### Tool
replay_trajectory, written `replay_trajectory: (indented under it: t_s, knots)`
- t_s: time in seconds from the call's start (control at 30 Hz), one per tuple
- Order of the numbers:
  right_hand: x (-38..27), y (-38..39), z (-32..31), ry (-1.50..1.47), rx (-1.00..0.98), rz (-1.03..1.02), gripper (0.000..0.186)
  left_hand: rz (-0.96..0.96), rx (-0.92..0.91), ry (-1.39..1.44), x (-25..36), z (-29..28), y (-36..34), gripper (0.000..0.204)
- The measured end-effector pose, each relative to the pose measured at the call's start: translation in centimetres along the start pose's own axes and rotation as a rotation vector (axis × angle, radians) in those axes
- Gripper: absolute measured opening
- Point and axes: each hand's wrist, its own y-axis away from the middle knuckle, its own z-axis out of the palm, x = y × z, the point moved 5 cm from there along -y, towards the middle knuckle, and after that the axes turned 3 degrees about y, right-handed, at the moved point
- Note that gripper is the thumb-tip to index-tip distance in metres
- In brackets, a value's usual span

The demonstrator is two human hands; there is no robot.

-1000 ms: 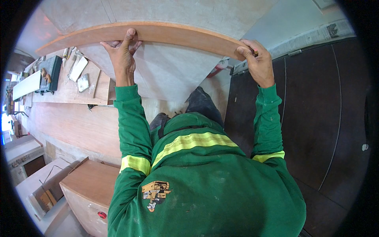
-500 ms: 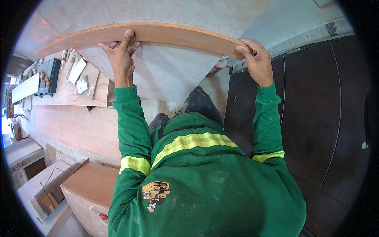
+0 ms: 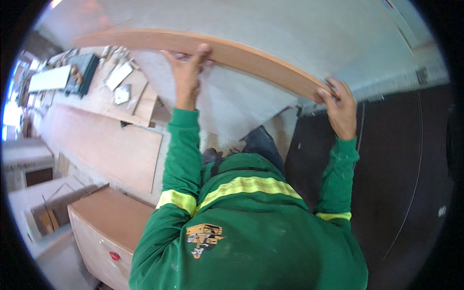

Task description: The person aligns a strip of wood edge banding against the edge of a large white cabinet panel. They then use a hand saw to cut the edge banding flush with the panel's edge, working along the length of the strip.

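A long, narrow wooden strip (image 3: 256, 64) lies across a large pale panel (image 3: 270, 29), its right end lower in the picture than its left. Near its middle, my left hand (image 3: 187, 72) grips it from below, thumb on the near face and fingers partly hidden behind. At the right end, my right hand (image 3: 341, 107) pinches the strip between thumb and fingers. A small thin thing, blurred, shows between those right fingers; its kind is unclear.
A wooden workbench (image 3: 108, 104) at left bears a dark green case (image 3: 87, 72) and papers. Below it is a flat wood sheet (image 3: 111, 145). A wooden cabinet (image 3: 108, 212) stands at lower left. Dark panels (image 3: 386, 169) line the right side.
The view has turned, and the surroundings have shifted with it. Both hands and the strip sit further right and lower in the picture, and the strip slopes more. Both grips look the same.
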Motion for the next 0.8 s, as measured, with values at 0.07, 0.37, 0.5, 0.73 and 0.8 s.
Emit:
replay_trajectory:
  t_s: [0.07, 0.37, 0.5, 0.73, 0.8]
  knots:
    - [-0.3, 0.0, 0.2, 0.073, -0.031, 0.031, 0.031, -0.008, -0.007, 0.066, 0.1, 0.1, 0.1, 0.149]
    - [-0.9, -0.1, 0.2, 0.107, -0.07, 0.058, 0.031, -0.002, -0.009, 0.119, 1.1, 0.3, 0.7, 0.148]
    - [-0.9, -0.1, 0.3, 0.067, -0.064, 0.055, 0.027, -0.006, 0.027, 0.108, 1.0, 0.2, 0.9, 0.147]
    - [-0.5, 0.0, 0.3, 0.004, -0.045, 0.008, 0.024, 0.035, 0.007, 0.108, 1.2, 0.4, 0.9, 0.149]
    - [-0.1, 0.0, 0.3, -0.005, -0.053, 0.024, 0.024, 0.044, 0.009, 0.104, 1.2, 0.4, 0.9, 0.15]
